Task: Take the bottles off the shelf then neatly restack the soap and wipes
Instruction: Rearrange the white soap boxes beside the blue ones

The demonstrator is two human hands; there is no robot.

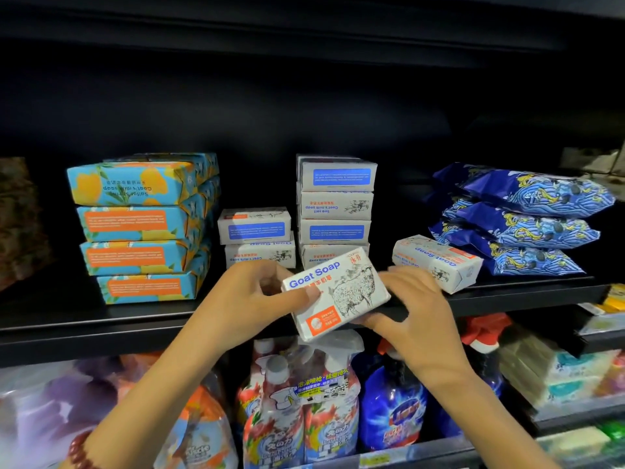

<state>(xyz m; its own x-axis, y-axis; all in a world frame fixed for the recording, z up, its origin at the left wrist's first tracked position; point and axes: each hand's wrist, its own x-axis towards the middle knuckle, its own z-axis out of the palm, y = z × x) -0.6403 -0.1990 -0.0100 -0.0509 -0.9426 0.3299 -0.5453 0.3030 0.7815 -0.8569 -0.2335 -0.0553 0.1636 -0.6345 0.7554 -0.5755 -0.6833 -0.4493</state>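
Both hands grip one Goat Soap box [341, 292] just in front of the shelf [101, 319] edge. The left hand [250, 299] pinches its left end and the right hand [412, 309] cups its right. Its long axis runs crosswise, tilted up rightward. The short white stack [257, 238] sits just behind, nearer the left hand, and is probably where the box goes.

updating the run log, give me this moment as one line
step: restacking soap | left hand: grips Goat Soap box | right hand: grips same box | loose soap box: askew beside wipes packs
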